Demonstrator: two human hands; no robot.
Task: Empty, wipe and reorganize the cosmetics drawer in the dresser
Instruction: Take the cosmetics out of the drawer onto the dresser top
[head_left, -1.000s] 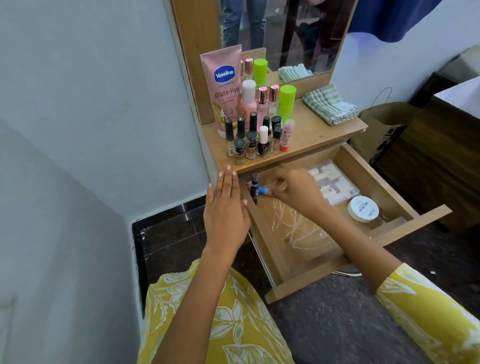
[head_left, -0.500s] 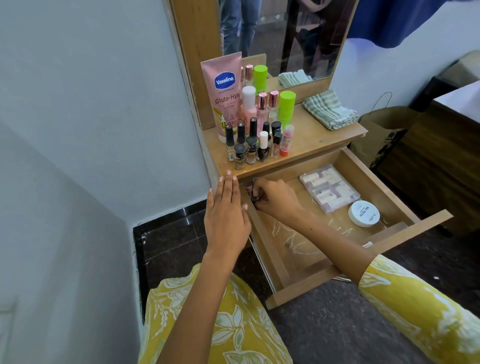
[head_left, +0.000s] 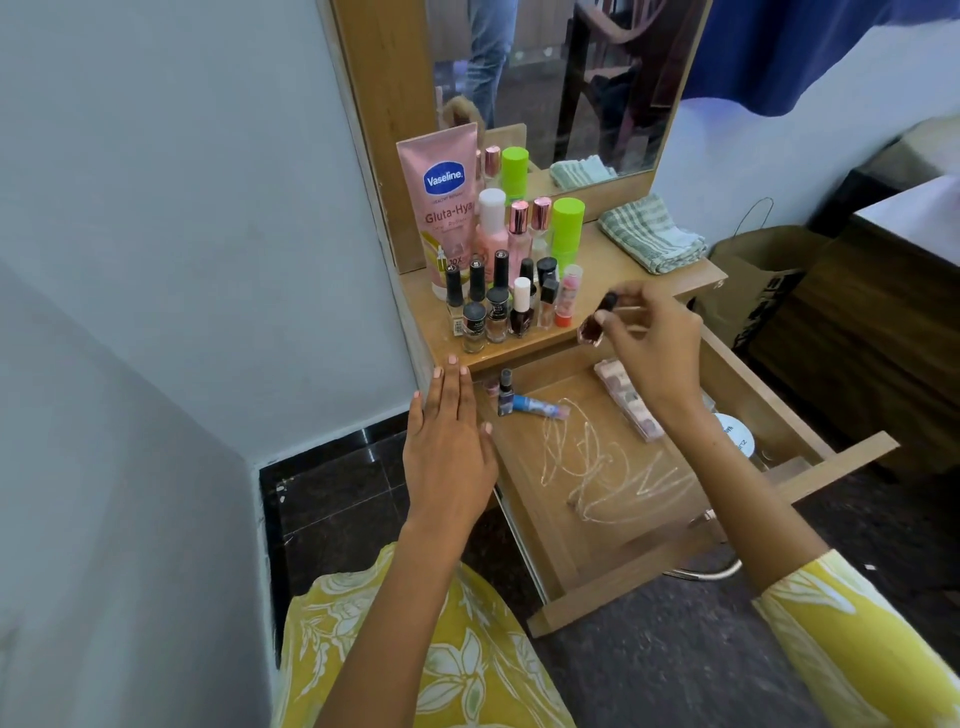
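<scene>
Head view: a small nail polish bottle (head_left: 592, 327) is pinched by its cap in the right hand (head_left: 654, 343), above the front edge of the surface (head_left: 623, 270). The left hand (head_left: 449, 447) is laid flat, fingers straight, on the drawer (head_left: 613, 587) side. Emptying is judged under way; next, a free spot beside the crowded bottle cluster (head_left: 498, 312) is needed. A blue tube (head_left: 535, 406) and compartment box (head_left: 631, 410) remain inside.

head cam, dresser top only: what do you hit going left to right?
Vaseline tube → cluster of nail polish bottles → green-capped bottle → small bottle pinched in the right hand → folded striped cloth.
</scene>
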